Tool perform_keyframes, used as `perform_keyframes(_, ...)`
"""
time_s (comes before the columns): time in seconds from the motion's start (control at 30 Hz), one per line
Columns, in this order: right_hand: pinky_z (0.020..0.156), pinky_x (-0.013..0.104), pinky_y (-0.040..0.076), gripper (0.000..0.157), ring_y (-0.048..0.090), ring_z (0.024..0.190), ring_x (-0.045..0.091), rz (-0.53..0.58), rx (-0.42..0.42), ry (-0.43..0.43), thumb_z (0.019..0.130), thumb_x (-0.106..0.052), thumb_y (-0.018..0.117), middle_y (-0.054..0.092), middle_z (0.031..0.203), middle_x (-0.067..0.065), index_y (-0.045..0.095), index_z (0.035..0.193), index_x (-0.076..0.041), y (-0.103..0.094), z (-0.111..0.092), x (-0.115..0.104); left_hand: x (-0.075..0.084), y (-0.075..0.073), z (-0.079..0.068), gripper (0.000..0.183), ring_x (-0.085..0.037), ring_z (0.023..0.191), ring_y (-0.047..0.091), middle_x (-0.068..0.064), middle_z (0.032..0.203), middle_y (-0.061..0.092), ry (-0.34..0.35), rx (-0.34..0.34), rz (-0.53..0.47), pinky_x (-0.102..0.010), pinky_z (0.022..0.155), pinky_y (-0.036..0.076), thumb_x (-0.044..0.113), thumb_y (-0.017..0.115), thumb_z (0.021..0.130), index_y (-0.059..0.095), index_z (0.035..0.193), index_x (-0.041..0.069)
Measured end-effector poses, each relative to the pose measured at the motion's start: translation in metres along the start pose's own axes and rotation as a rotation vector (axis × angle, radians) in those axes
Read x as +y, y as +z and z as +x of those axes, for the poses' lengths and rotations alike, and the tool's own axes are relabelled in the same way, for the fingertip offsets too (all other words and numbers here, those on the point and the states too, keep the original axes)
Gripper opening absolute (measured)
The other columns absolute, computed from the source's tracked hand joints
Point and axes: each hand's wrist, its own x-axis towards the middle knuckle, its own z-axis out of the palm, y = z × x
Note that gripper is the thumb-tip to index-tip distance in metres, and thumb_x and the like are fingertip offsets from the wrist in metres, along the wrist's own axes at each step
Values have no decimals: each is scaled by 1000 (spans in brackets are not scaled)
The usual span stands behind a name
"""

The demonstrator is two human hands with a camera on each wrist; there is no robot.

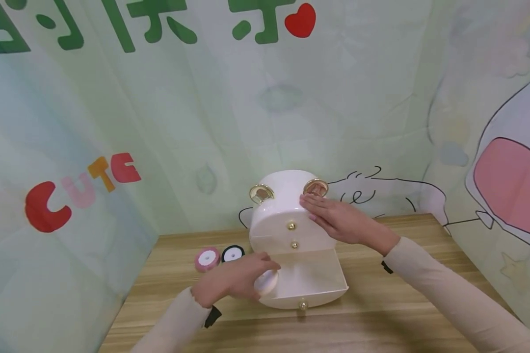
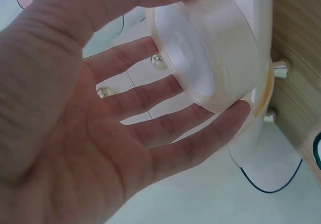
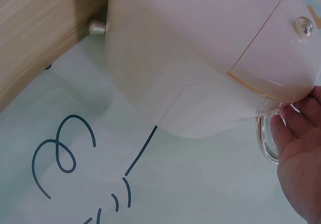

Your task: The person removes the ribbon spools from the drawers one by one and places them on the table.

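My left hand (image 1: 240,275) grips a roll of cream ribbon (image 1: 268,283) between thumb and fingers, over the left side of a pulled-out drawer (image 1: 311,274). In the left wrist view, the thumb lies on one side of the ribbon roll (image 2: 225,48) and the fingers reach its other side. The drawer is the lowest of a rounded white storage box (image 1: 287,191) with gold knobs and two gold-rimmed ears. My right hand (image 1: 342,219) rests on the upper right of the box with fingers nearly straight, right by the right ear (image 1: 315,187); the right wrist view shows its fingers (image 3: 301,116) at the box edge.
Left of the box, a pink ribbon roll (image 1: 207,259) and a black ribbon roll (image 1: 233,253) lie side by side on the wooden table (image 1: 402,284). A printed cloth backdrop (image 1: 194,122) stands close behind the box and along both sides.
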Motion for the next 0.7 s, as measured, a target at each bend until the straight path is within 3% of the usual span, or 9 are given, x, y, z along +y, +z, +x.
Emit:
perform_keyframes(0.13,122,50,42,48,46,152,31,-7,2,-11,110,-21,52,49,162,13,49,155,-4,1,0,0,-6,-1,-12,69,-19,115,63,-6,133,65,-39,6,-32,-39,102,56,13,91,75,64,139,11)
perform_keyframes(0.37,121,50,43,49,47,152,31,-31,5,-24,109,-21,53,49,162,13,49,155,-3,1,0,2,-28,4,-33,68,-23,112,63,-7,130,65,-2,69,-12,-39,98,55,9,87,73,64,137,8)
perform_keyframes(0.7,121,49,44,49,48,151,31,-55,8,-47,108,-19,54,51,161,13,50,154,-2,0,1,3,-55,10,-61,70,-29,118,61,-14,137,63,-111,77,-90,-47,96,57,10,87,74,62,139,7)
